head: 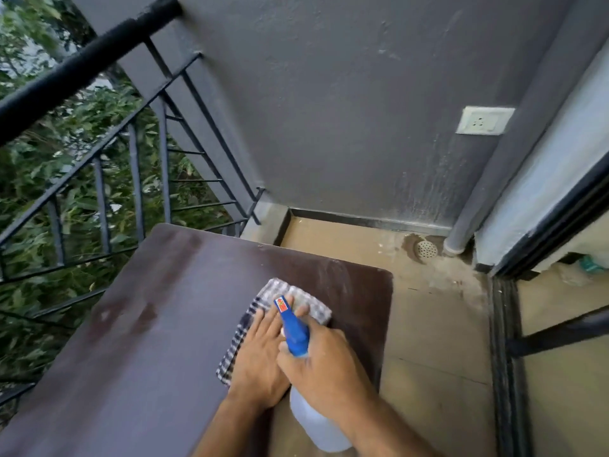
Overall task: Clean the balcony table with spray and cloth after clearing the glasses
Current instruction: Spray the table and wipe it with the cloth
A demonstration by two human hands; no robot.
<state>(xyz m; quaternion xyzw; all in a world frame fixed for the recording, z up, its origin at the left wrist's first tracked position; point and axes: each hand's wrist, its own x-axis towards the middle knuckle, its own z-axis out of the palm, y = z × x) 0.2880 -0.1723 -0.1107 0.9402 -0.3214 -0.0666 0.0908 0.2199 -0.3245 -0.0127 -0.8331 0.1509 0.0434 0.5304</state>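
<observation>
Overspray was the risk: the right hand (316,367) gripped the bottle (313,420) directly above the left hand (263,351), pressed flat on the cloth (296,301) near the table's (131,324) right edge.

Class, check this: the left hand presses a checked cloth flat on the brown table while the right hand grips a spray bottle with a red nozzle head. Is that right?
Not quite. The head view shows the spray bottle in the right hand has a blue head, not red. The left hand does press the cloth on the table.
</observation>
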